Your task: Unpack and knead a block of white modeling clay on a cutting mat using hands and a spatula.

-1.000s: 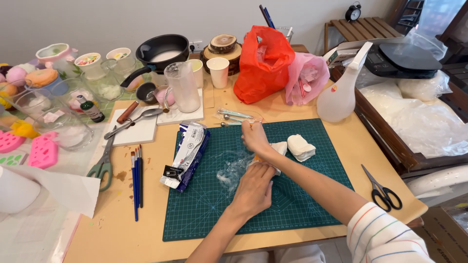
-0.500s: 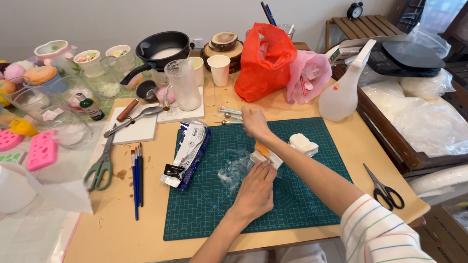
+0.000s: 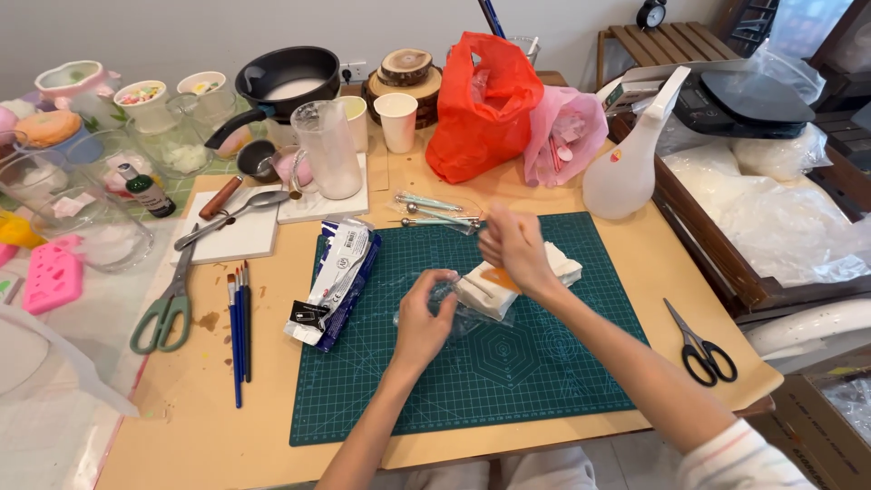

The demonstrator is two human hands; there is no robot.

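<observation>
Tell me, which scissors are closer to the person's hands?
The black-handled scissors, on the bare table to the right of the green mat. The green-handled scissors lie farther off at the left.

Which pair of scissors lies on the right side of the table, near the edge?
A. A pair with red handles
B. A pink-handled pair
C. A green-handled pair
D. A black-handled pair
D: the black-handled scissors lie on the bare wood to the right of the green cutting mat, while the green-handled scissors lie on the far left, beside the brushes.
</observation>
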